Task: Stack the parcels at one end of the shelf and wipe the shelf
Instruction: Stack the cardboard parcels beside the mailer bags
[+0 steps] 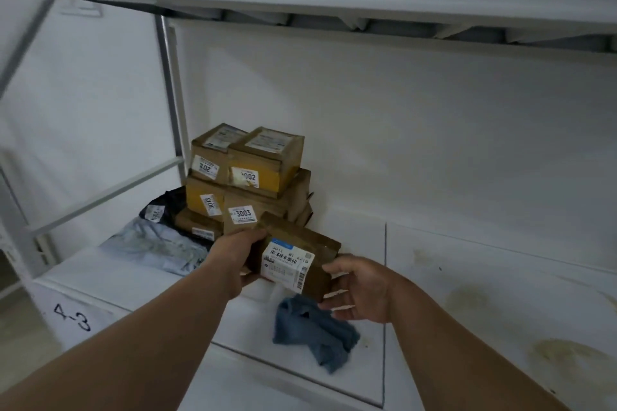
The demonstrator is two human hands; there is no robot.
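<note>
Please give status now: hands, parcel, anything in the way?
Left hand grips brown parcel; right hand open at its other end. Stack stands behind. Blue cloth lies below, shelf stained.

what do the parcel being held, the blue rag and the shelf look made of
Parcel: brown cardboard, apparently glossy with tape, with a paper label.
Blue rag: soft cloth, matte; it lies crumpled in folds.
Shelf: hard white panel, probably painted metal or laminate; smooth, seamed, yellow-stained.

Probably a parcel depot: numbered parcels (pixel 248 177), racking (pixel 467 243).
</note>
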